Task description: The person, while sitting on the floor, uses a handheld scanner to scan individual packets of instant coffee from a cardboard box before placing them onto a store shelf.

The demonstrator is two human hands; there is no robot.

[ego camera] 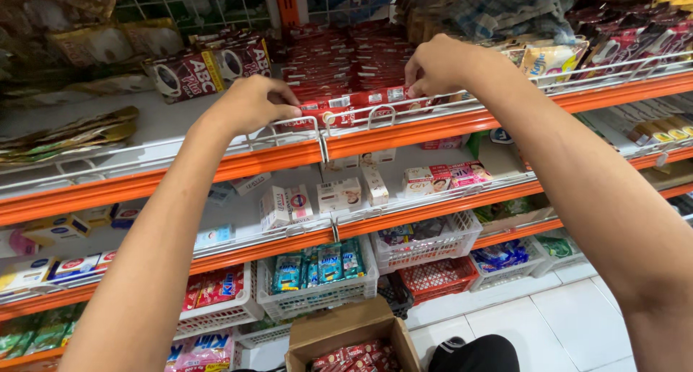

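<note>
Curled at the wire rail left of centre, the left hand [249,103] has a narrow grip, fingertips pinched by the red sachet packs [339,72]; whether it holds one cannot be told. Right of centre, the right hand [437,65] pinches the front row of those packs, stacked in several rows at top centre. Two hands, three orange-edged shelves [274,159], four white baskets [317,296], one red basket [437,277]. Below, an open cardboard box [354,339] with red packs stands on white floor tiles [570,321].
</note>
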